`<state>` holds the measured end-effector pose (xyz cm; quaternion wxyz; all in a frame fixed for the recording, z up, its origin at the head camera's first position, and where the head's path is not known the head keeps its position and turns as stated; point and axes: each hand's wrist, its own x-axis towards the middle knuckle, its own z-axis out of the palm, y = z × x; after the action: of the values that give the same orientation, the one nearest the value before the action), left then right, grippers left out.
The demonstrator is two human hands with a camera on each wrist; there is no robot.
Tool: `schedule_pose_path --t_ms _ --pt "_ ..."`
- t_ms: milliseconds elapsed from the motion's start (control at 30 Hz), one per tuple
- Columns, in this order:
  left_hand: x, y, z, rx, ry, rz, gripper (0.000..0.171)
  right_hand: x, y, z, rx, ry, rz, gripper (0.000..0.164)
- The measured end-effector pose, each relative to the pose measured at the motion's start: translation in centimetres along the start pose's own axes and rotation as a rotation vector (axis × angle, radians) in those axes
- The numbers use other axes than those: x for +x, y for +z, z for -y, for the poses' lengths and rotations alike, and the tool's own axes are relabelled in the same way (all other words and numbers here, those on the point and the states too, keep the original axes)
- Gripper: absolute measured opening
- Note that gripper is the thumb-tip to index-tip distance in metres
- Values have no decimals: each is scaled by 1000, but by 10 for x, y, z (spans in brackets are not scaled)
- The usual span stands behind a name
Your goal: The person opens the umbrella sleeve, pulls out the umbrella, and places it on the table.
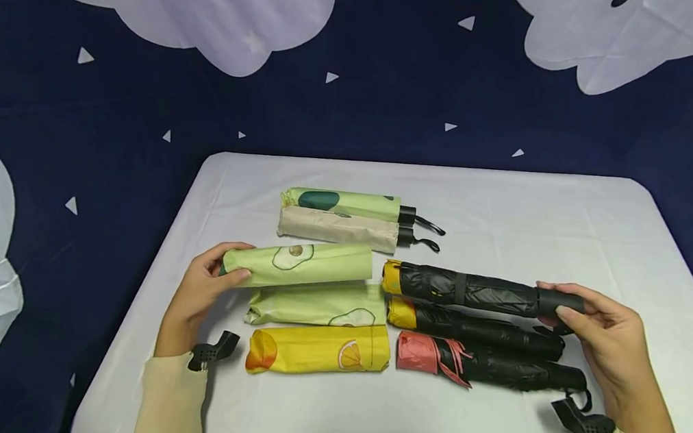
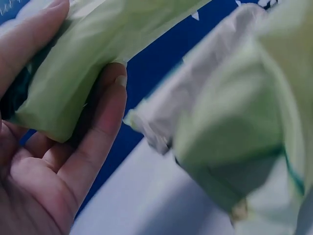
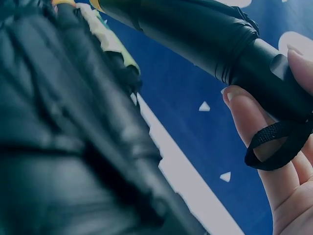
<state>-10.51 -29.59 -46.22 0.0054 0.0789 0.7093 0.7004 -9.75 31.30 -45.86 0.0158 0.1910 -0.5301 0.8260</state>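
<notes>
My left hand point(image 1: 196, 293) pinches the left end of a light green umbrella sleeve point(image 1: 336, 265) printed with an avocado. In the left wrist view, thumb and fingers lie on either side of the sleeve point(image 2: 73, 83). Its far end points towards the right hand. My right hand point(image 1: 617, 340) grips the handle of a folded black umbrella point(image 1: 494, 293) with a yellow tip, whose wrist strap point(image 3: 274, 142) hangs by the fingers. The yellow tip is close to the sleeve's right end. Below these lie another green avocado sleeve point(image 1: 308, 302) and another black umbrella with a yellow tip point(image 1: 473, 328).
Nearest me are a yellow orange-print sleeve point(image 1: 316, 350) and a black umbrella with a pink tip point(image 1: 506, 368). Further back, a green sleeved umbrella point(image 1: 366, 204) and a beige one point(image 1: 339, 227) lie side by side on the white table point(image 1: 544, 220).
</notes>
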Motion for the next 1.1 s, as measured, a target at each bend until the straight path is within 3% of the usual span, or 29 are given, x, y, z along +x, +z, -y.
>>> schedule_pose_path --t_ms 233,400,533,767,867,1100 --pt "13 -6 25 56 -57 -9 39 -6 -14 -10 -156 102 -101 38" --pt "20 0 35 87 -115 68 42 -9 -23 -20 -122 157 -145 38" --pt "23 6 37 116 -147 134 45 -10 -29 -28 -121 185 -149 39" --pt "23 11 35 167 -159 160 45 -11 -34 -31 -183 230 -97 40" --pt "22 15 29 209 -154 151 45 -13 -37 -29 -259 270 -83 40" --pt "22 16 31 281 -65 133 51 -15 -40 -24 -681 323 -24 40"
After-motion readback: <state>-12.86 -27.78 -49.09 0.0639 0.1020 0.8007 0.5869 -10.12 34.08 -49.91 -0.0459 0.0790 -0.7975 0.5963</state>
